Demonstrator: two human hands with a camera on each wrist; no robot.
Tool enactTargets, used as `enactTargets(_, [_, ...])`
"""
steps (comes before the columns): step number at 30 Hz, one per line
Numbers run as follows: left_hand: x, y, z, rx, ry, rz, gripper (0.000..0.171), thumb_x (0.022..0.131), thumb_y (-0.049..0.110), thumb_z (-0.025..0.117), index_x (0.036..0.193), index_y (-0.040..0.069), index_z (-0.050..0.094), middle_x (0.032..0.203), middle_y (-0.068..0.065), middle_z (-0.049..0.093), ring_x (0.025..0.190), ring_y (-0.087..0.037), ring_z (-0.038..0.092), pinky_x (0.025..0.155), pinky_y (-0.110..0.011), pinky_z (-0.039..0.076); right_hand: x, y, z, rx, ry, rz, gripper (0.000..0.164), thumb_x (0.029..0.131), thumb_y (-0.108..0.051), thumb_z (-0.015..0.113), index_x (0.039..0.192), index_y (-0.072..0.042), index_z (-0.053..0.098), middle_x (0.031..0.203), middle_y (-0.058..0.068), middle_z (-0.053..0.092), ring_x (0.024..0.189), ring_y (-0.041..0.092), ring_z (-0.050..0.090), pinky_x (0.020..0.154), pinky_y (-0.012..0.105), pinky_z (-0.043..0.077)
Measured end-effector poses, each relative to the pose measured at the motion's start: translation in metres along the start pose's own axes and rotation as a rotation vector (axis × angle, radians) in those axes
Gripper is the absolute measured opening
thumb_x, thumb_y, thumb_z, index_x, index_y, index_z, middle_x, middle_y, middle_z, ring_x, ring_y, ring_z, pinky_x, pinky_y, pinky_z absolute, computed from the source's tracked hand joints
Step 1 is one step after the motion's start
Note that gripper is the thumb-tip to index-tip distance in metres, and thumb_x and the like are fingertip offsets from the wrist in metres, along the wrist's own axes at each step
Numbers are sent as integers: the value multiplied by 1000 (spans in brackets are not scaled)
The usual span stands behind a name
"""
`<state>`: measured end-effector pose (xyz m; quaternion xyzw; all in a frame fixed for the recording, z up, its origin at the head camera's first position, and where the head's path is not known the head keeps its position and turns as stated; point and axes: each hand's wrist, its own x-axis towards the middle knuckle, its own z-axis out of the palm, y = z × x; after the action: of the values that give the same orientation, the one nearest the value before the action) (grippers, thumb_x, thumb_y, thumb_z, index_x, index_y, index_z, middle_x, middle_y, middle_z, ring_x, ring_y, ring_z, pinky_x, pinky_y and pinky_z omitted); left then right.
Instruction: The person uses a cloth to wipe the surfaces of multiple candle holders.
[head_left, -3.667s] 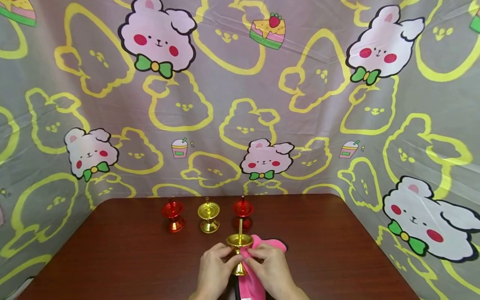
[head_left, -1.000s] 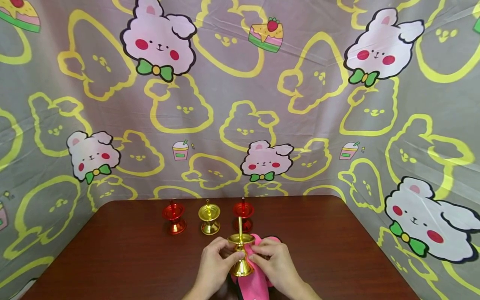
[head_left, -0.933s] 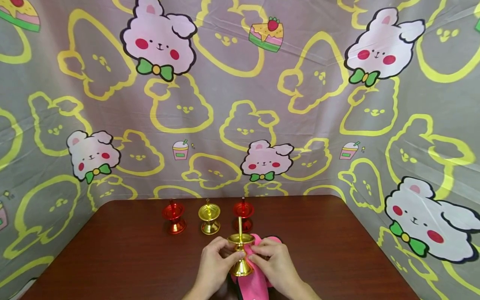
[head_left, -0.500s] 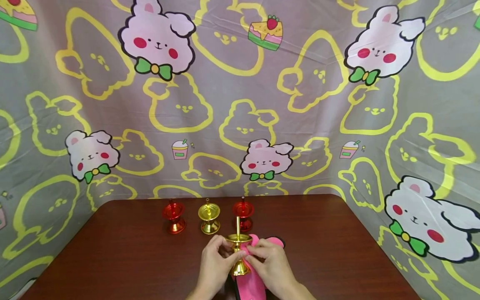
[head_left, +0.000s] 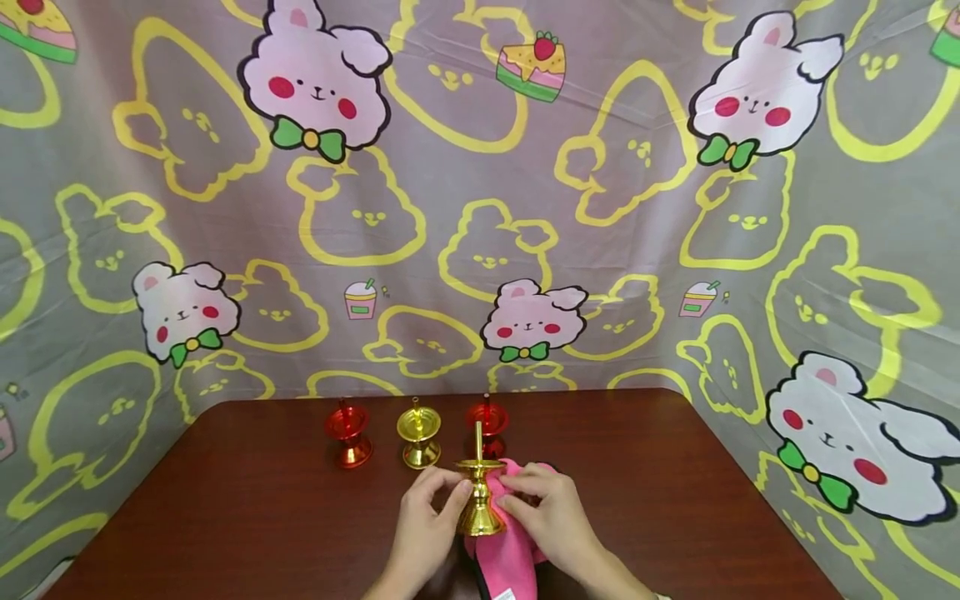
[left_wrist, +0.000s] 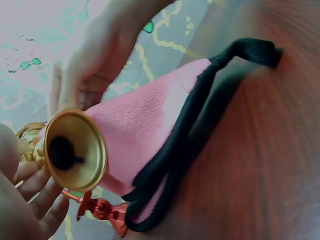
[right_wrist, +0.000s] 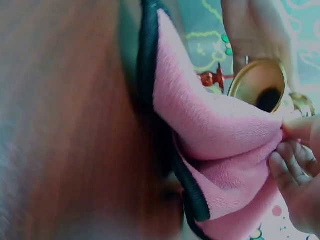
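Over the table's near side, my left hand (head_left: 423, 525) grips a gold candle holder (head_left: 480, 522) by its narrow stem, thumb in front. It stands upright in the head view, with a thin tube rising from its dish and a flared base below. My right hand (head_left: 558, 517) pinches a pink cloth (head_left: 502, 562) with black edging close against the stem's right side. In the left wrist view the hollow underside of the holder's base (left_wrist: 92, 150) shows. From the right wrist, the cloth (right_wrist: 220, 122) hangs in folds from my thumb and fingertips.
Farther back, a red candle holder (head_left: 351, 450), a gold one (head_left: 420, 452) and another red one (head_left: 492, 419) stand in a row on the brown table (head_left: 247, 517). The last is partly hidden by the held holder. A patterned curtain (head_left: 450, 183) surrounds the table.
The held candle holder has risen slightly, and its base shows more fully. My left thumb now sits higher on the stem. The cloth has shifted, with a white tag showing at its lower end.
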<state>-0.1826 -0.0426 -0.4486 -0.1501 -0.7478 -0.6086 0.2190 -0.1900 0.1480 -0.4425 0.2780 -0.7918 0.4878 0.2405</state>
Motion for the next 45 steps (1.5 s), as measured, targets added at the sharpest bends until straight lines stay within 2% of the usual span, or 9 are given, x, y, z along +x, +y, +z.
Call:
enactTargets(4, [4,2,-3,-157,-29,-39,10,89,-2,71,98,0,74,95,-9,70,85,-8,62,73,-23,54,3,5,-6,159,-16,95,21,80,-2,82,101,-1,79,98,4,73,88,11,65,69,26,56])
enactTargets(10, [6,-2,-8,-408,-107,-367,29,91,6,73,112,-12,66,97,-8,70,83,-11,64,74,-27,54,1,13,-8,306,-74,89,21,85,-1,78,106,4,76,108,15,71,102,14,65,80,31,56])
enactTargets(13, [5,-6,-12,-465,-218,-444,37,95,10,69,122,-14,60,98,-4,68,85,-12,64,76,-28,54,-1,16,-8,343,-97,71,22,85,2,76,106,7,75,108,18,70,103,11,64,82,30,55])
enactTargets(17, [0,-12,-16,-520,-381,-429,43,102,12,59,132,-18,52,109,-4,70,94,-11,65,81,-28,53,-4,19,-8,403,-137,43,22,86,5,74,107,9,73,103,19,70,99,10,63,80,27,54])
enactTargets(21, [-4,-14,-17,-538,-446,-371,43,104,12,54,130,-22,50,109,2,71,94,-8,64,81,-26,53,-5,21,-6,453,-154,-11,22,86,8,72,108,9,73,100,17,70,97,11,62,79,27,54])
enactTargets(27, [-4,-13,-16,-496,-408,-307,37,103,10,55,122,-22,57,98,7,71,85,-5,61,75,-23,51,-5,22,-4,467,-137,-31,22,85,9,73,107,7,75,98,14,70,96,11,62,78,26,54])
enactTargets(33, [-3,-9,-13,-476,-388,-265,34,103,7,55,124,-20,58,105,4,70,93,-6,60,78,-23,50,-6,21,-5,419,-121,-19,21,84,9,74,105,9,74,99,17,71,98,11,62,81,26,54])
enactTargets(40, [-3,-3,-8,-404,-308,-327,30,99,8,62,120,-15,64,108,-13,69,90,-8,60,78,-23,50,-6,22,-5,409,-132,70,21,86,4,75,107,7,75,106,16,71,102,12,63,80,28,56])
enactTargets(45, [-2,-1,-4,-368,-272,-312,28,98,7,63,116,-14,66,108,-18,68,92,-8,61,79,-24,51,-6,21,-6,406,-129,102,21,86,3,75,107,7,75,108,19,70,103,13,64,80,28,56])
